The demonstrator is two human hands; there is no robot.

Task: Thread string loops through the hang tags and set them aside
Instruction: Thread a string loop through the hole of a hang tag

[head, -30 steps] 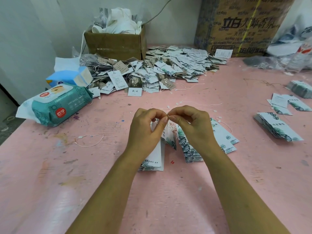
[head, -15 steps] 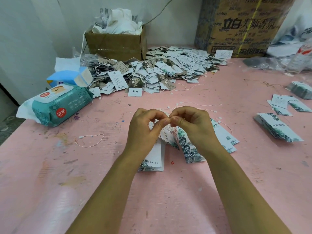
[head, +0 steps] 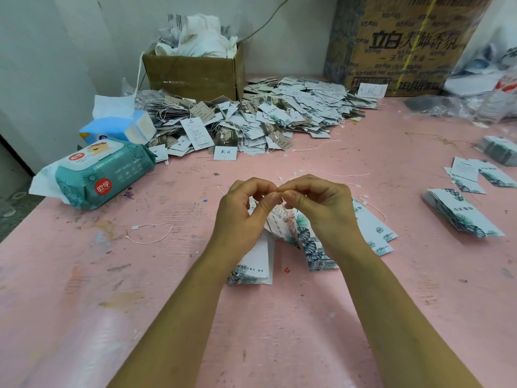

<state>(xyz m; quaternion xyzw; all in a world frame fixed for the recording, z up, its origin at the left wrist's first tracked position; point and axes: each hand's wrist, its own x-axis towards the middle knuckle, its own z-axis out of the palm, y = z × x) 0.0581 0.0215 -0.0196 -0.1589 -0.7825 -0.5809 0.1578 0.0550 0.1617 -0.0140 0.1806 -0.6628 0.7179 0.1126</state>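
Since the string (head: 282, 213) must pass a small hole, both hands meet fingertip to fingertip mid-table (head: 167, 289): left hand (head: 240, 217) pinching the tags (head: 275, 229) upright, right hand (head: 324, 208) seemingly pinching the string end. A heap (head: 279, 116) of threaded ones lines the far edge.

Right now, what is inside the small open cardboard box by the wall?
A heap of crumpled white material sticks up above the rim of the cardboard box. Whatever lies beneath it is hidden by the box walls.

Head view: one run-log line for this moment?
phase: threading | left hand: pinches string loop | right hand: pinches string loop | hang tags: fanned under hands | tag pile: at back
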